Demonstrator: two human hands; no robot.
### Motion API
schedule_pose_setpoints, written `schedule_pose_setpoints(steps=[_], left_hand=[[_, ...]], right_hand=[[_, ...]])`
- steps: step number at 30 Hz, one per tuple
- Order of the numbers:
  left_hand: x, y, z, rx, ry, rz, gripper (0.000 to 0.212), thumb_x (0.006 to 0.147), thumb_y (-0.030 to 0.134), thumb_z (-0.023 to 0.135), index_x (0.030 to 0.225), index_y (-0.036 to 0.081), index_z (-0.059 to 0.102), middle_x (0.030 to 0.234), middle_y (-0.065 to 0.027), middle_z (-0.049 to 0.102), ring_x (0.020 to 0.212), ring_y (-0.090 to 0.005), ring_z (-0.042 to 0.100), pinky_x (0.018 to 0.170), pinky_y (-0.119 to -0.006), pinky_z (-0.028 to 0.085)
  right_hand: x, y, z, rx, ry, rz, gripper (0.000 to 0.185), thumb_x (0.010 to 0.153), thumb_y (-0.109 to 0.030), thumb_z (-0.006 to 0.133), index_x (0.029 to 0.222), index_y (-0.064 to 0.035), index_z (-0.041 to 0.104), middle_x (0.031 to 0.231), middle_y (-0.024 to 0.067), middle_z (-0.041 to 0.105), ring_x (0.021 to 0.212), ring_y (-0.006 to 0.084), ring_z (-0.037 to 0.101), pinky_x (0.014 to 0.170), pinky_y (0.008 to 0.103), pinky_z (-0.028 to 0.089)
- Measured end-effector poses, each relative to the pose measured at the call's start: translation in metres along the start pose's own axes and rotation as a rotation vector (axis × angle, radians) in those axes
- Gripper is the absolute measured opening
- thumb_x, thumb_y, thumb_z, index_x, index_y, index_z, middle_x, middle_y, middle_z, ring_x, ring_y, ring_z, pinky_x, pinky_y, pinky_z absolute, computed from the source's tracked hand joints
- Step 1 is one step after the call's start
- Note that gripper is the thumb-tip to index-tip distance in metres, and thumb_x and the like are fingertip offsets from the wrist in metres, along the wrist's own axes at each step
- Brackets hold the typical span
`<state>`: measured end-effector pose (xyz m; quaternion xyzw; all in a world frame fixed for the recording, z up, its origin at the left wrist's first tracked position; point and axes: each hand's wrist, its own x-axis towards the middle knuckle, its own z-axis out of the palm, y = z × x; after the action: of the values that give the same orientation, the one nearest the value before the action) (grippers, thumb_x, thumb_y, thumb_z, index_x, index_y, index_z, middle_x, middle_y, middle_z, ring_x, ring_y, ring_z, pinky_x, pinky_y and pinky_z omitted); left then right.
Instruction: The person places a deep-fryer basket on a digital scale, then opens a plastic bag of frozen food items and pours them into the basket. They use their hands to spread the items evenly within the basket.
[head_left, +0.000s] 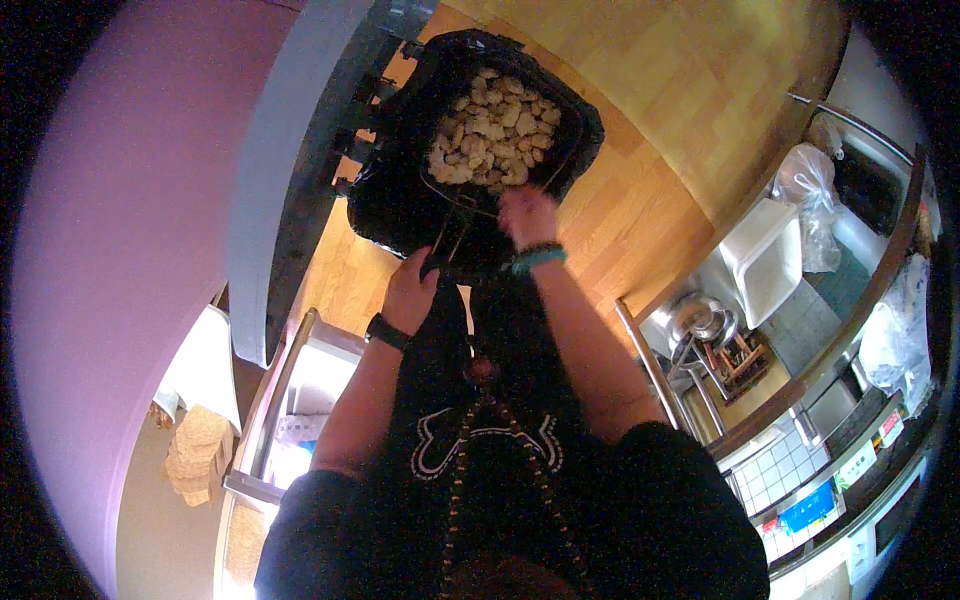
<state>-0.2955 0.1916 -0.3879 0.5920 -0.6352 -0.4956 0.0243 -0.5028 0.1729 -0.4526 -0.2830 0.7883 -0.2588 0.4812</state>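
Observation:
A wire basket (459, 196) is filled with pale, lumpy pieces of food (495, 127), which look breaded or fried. It sits within or just over a wide black container (390, 202), whose inside is too dark to make out. My left hand (411, 292) grips the basket's long wire handle (444, 234) at its near end. By the basket's near right rim is my right hand (529, 214), fingers curled and slightly blurred. Whether those fingers hold the rim or a piece of food is hidden.
Wood-look flooring (630, 187) lies beyond the container. At left is a grey panel edge (251, 300) beside a wall. On the right, a steel counter carries a white plastic tub (761, 259), a tied clear bag (810, 187) and a metal pot (699, 319). A metal rail (649, 360) runs nearby.

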Motion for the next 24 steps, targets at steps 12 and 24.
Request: schedule_pose_setpoints(steps=[12, 24], left_hand=[[-0.111, 0.095, -0.148, 0.648, 0.576, 0.398, 0.030, 0.070, 0.021, 0.062, 0.096, 0.008, 0.052, 0.102, -0.0130, 0.045, 0.093, -0.0261, 0.043, 0.074, -0.038, 0.035], [-0.063, 0.115, -0.174, 0.475, 0.472, 0.424, 0.045, 0.074, 0.003, 0.047, 0.118, 0.006, 0.038, 0.116, -0.0169, 0.040, 0.104, -0.0320, 0.039, 0.086, -0.039, 0.034]], right_hand=[[-0.127, -0.014, 0.093, 1.456, -0.427, 0.555, 0.021, 0.078, -0.023, 0.055, 0.087, -0.0049, 0.050, 0.065, 0.0045, 0.051, 0.057, 0.0189, 0.050, 0.052, 0.0309, 0.043], [-0.195, -0.075, 0.013, 1.082, -0.358, 0.504, 0.023, 0.083, -0.027, 0.047, 0.075, -0.0058, 0.045, 0.049, -0.0005, 0.034, 0.038, 0.0104, 0.031, 0.036, 0.0266, 0.028]])
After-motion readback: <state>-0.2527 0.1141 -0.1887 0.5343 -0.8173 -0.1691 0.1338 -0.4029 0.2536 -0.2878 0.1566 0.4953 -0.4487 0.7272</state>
